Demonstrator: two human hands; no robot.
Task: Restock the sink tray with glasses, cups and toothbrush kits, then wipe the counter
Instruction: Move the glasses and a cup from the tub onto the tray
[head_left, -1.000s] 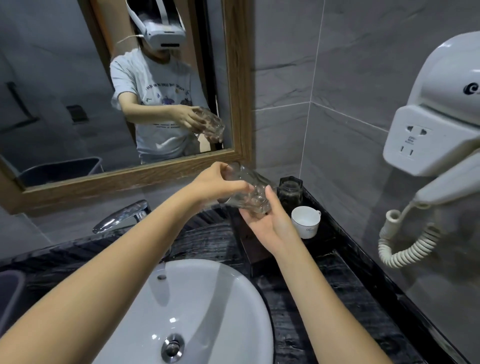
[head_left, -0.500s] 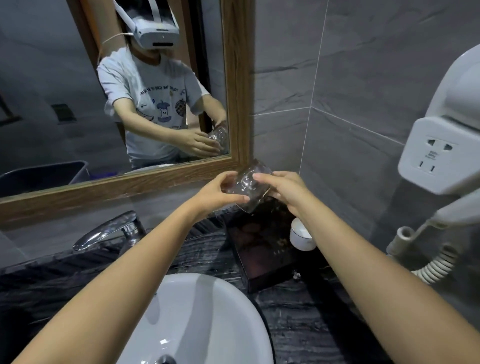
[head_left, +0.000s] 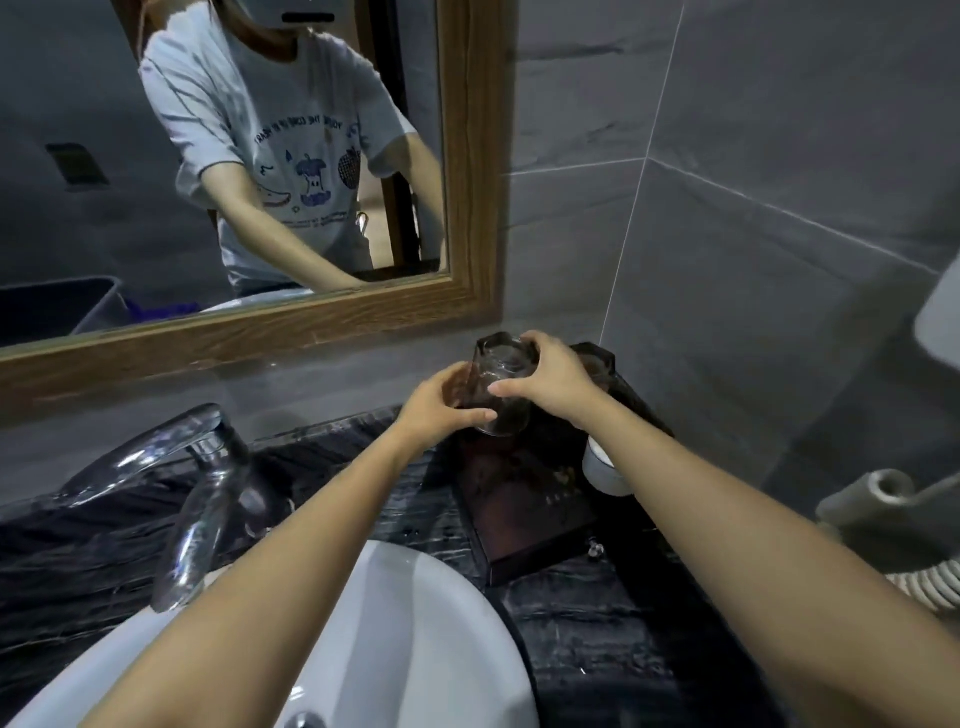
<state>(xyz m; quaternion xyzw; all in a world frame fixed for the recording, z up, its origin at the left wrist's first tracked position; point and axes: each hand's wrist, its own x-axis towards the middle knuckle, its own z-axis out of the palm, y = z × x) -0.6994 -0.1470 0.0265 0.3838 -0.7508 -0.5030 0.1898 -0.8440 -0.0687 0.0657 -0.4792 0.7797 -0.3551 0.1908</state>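
Note:
A clear glass (head_left: 500, 376), turned upside down, is held over the far end of the dark wooden tray (head_left: 524, 514). My left hand (head_left: 439, 402) grips its left side. My right hand (head_left: 553, 376) holds its top and right side. Behind my right hand a second dark glass (head_left: 597, 358) stands at the tray's far right corner, mostly hidden. A white cup (head_left: 602, 470) sits on the right of the tray, partly covered by my right forearm. I cannot tell whether the held glass touches the tray.
The chrome tap (head_left: 192, 483) and white basin (head_left: 405, 649) lie at front left on the black marble counter (head_left: 597, 639). A wood-framed mirror (head_left: 467, 156) hangs behind. A coiled hairdryer cord (head_left: 924, 587) hangs at the right wall.
Both hands have turned the glass from tilted to upside down and lowered it toward the tray's far end. The view has dropped and moved closer.

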